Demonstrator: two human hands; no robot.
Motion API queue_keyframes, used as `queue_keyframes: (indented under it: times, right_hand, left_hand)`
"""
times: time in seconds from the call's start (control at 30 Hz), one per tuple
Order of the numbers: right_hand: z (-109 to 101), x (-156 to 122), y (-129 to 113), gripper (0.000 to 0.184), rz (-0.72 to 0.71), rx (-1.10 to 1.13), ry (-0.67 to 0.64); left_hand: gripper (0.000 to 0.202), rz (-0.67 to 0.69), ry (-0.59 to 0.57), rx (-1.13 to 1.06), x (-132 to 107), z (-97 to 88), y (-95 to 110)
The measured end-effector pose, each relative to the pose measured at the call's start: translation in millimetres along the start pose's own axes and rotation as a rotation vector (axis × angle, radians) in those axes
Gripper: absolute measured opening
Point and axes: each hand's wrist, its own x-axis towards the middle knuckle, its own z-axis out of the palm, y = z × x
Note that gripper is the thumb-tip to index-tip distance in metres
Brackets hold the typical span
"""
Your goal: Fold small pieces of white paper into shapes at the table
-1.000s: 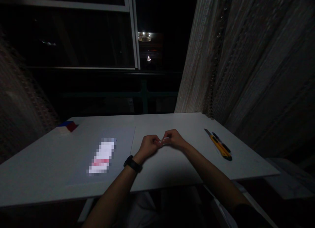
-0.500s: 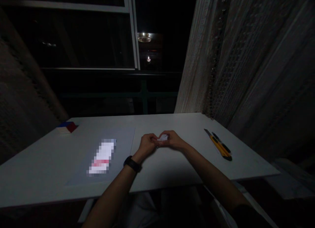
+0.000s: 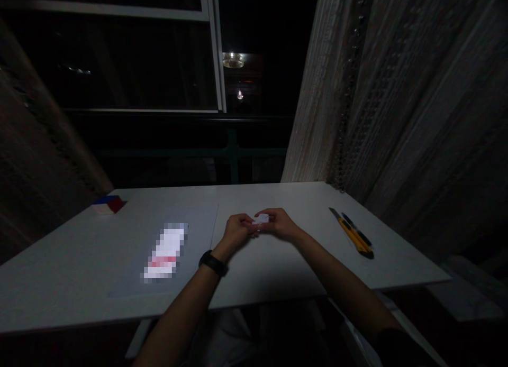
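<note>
A small folded piece of white paper (image 3: 261, 219) is held between my two hands, just above the middle of the white table. My left hand (image 3: 239, 228), with a black watch (image 3: 213, 263) on its wrist, pinches the paper's left side. On the other side, the fingers of my right hand (image 3: 280, 224) close around the paper's right edge. The fingertips cover part of the paper, so its full shape is hidden.
To the left, a bright, blurred-out phone-like screen (image 3: 164, 253) lies on a pale sheet (image 3: 202, 224). A cube with blue, red and white faces (image 3: 108, 204) sits at the far left. On the right lie a yellow utility knife (image 3: 354, 237) and a dark pen (image 3: 357, 229).
My right thumb and fingers have shifted slightly around the paper, and more of its white surface shows between my hands. The other things on the table stay where they were.
</note>
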Motion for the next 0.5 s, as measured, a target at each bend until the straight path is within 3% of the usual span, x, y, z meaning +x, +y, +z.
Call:
queue_keyframes:
  times: [0.3, 0.5]
  right_hand:
    - [-0.8, 1.4, 0.5, 0.051, -0.005, -0.024, -0.019]
    - [2.2, 1.6, 1.5, 0.051, -0.014, -0.054, 0.082]
  left_hand:
    - [0.036, 0.006, -0.023, -0.03, -1.6, 1.2, 1.6]
    - [0.036, -0.013, -0.037, 0.002, -0.3, 0.1, -1.4]
